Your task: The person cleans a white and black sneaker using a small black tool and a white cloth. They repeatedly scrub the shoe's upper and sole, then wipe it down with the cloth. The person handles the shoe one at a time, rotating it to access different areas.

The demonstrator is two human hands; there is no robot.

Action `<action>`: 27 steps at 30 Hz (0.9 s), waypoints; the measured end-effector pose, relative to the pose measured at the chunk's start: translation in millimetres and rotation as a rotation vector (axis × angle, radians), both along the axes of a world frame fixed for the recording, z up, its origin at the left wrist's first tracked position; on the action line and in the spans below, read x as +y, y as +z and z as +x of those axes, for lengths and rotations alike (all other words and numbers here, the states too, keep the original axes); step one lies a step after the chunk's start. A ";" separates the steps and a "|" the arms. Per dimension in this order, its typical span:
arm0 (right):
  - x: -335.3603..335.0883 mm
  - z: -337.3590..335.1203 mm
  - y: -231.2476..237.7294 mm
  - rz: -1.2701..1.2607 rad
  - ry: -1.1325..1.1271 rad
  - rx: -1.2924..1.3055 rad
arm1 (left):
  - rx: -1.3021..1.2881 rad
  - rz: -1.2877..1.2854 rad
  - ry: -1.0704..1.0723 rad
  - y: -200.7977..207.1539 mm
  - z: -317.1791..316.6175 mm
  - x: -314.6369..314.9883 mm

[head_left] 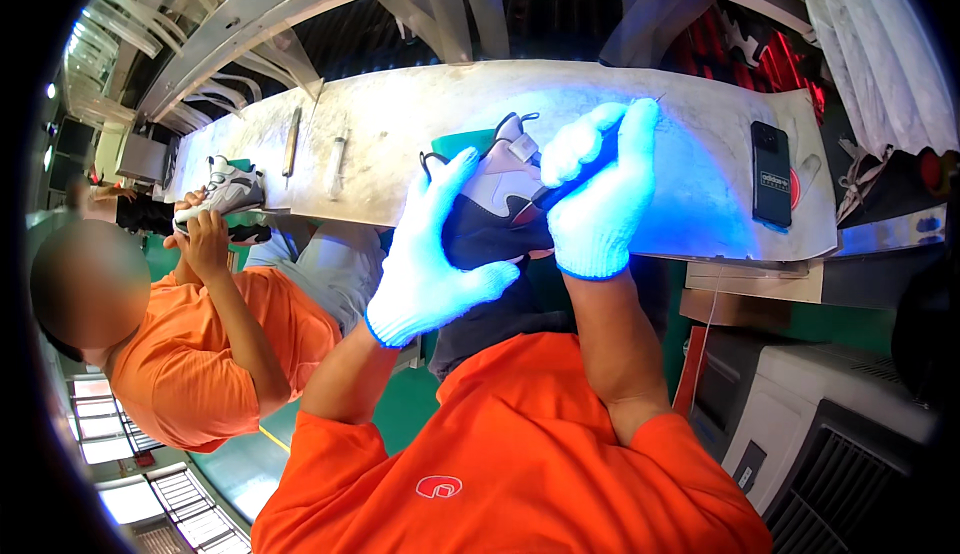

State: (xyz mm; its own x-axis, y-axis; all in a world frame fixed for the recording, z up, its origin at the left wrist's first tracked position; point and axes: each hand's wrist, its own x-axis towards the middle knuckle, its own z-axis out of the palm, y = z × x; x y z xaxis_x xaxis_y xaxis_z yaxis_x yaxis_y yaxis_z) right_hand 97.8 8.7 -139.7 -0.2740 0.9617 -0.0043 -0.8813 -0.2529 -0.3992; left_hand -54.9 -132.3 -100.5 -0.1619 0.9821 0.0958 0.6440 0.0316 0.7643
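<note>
A sneaker in grey, black and white with green inside and dark pull loops is at the front edge of the work table. My left hand, in a white knitted glove lit blue, grips the shoe from its left side, fingers over the top and thumb below. On the shoe's right side is my right hand, gloved the same way, with its fingers closed. A thin dark tip shows past the fingertips of that hand; what it belongs to is hidden. The shoe's lower part is partly covered by my left hand.
The long pale table carries a black phone at right, and a wooden-handled tool and a clear slim tube at left. A co-worker in orange handles another sneaker. White hoses hang at upper right.
</note>
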 end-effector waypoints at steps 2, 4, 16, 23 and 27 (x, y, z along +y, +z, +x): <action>0.2 1.8 -2.0 0.015 0.072 0.078 | 0.023 -0.005 0.011 1.8 2.0 -1.1; 4.1 7.1 -4.6 0.057 0.190 0.178 | 0.045 0.003 0.014 0.7 4.6 -4.4; 14.9 9.8 -17.2 0.162 0.444 0.361 | 0.079 -0.048 -0.033 10.3 -2.4 1.3; -4.9 -7.2 -0.9 0.002 0.176 0.120 | 0.121 0.007 0.015 0.9 2.0 -4.0; -9.4 -11.7 3.4 -0.029 0.176 0.152 | 0.118 0.025 0.050 -3.5 4.4 -6.3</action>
